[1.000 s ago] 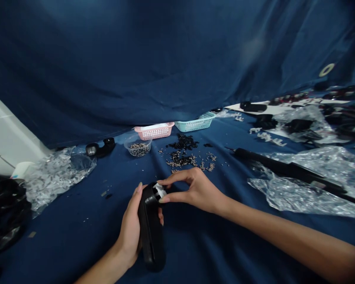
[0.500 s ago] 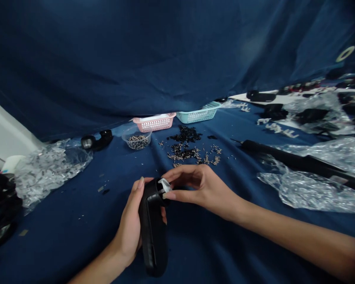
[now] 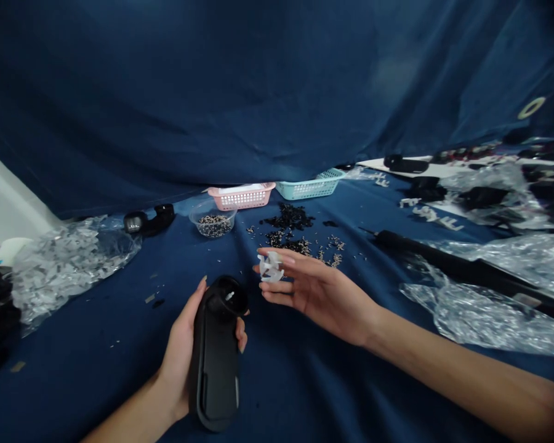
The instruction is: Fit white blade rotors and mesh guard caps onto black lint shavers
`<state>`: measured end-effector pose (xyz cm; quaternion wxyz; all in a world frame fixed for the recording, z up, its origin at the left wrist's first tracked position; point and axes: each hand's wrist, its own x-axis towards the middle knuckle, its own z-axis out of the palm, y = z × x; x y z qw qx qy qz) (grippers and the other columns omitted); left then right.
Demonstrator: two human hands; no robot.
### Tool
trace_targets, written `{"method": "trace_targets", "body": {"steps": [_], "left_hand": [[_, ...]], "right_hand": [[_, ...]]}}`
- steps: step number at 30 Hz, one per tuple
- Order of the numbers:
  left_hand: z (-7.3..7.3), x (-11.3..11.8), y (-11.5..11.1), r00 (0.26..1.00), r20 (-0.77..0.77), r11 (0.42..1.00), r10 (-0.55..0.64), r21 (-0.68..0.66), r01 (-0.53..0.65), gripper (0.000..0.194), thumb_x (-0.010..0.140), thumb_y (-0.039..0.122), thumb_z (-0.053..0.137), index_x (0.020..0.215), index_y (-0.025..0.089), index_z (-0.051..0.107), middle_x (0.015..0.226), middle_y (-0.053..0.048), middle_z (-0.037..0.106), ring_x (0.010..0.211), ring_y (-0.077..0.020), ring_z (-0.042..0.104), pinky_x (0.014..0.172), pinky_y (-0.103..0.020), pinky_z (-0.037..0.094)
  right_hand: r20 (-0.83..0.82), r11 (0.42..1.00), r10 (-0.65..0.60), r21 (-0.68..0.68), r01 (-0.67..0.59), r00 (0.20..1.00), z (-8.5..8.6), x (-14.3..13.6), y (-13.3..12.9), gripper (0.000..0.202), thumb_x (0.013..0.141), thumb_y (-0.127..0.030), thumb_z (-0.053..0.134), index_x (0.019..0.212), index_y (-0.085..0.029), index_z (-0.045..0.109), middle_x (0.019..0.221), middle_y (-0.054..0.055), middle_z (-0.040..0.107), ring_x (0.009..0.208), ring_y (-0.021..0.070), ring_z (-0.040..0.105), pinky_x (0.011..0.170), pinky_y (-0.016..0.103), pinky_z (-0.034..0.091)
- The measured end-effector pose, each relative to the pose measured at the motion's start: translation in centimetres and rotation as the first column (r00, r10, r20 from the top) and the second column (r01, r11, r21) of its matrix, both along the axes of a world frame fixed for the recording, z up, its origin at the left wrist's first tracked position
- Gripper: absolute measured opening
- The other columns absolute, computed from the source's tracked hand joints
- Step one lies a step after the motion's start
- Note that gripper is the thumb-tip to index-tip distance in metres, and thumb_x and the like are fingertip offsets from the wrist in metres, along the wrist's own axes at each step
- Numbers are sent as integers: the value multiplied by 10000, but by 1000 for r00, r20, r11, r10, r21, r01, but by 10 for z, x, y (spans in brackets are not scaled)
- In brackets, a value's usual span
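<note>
My left hand (image 3: 181,351) is wrapped round a long black housing (image 3: 219,369), whose round open end faces up at the top. Inside that opening a small light spot shows. To the right of the housing, apart from it, my right hand (image 3: 311,289) holds a small white plastic piece (image 3: 271,267) at its fingertips, palm turned partly up. Beyond my right hand lie a pile of small black parts (image 3: 290,216) and scattered small screws (image 3: 335,243) on the blue cloth (image 3: 148,381).
A clear bowl of screws (image 3: 213,225), a pink basket (image 3: 242,198) and a teal basket (image 3: 310,188) stand at the back. Left lies a bag of white pieces (image 3: 64,264); right, a black screwdriver (image 3: 443,255) on clear plastic wrap (image 3: 471,317).
My right hand has drawn the white piece out of the housing's opening and turned palm up. The housing, in my left hand, has moved left and its opening now shows.
</note>
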<state>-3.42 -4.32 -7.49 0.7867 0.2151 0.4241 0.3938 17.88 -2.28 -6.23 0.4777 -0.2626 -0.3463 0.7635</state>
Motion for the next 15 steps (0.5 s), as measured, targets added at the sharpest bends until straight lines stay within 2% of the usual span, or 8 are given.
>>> {"method": "trace_targets", "body": {"steps": [5,10,13,15], "left_hand": [[-5,-3,-1,995,91,999,-31,-8,32,541,934,566,493,837,95,740,664,-105,709,564,-174,636,587,-268,498],[1,0,-2,993,96,997,-62,-45,66,626,953,591,412,809,74,734,601,-105,680,524,-171,630,543,-248,475],[1,1,-2,994,103,998,-34,-42,38,633,961,577,398,818,63,739,608,-110,683,526,-169,631,554,-251,484],[0,1,-2,992,122,999,-30,-30,34,625,959,575,407,837,63,743,623,-113,689,548,-171,638,578,-254,493]], "right_hand": [[-33,1000,21,4,-21,999,4,-5,-5,378,909,-195,674,1285,-225,663,1028,36,757,811,182,780,827,303,628],[-49,999,38,36,-37,998,0,-5,-4,343,895,-189,709,1238,-207,699,1024,49,775,856,195,788,863,296,629],[-50,995,45,93,-41,998,-3,-6,-3,305,887,-226,738,1191,-213,728,976,31,779,869,194,788,885,299,627],[-21,986,33,162,-29,999,-4,-7,-3,295,889,-246,748,1184,-233,735,1022,24,775,876,181,785,899,304,626]]}}
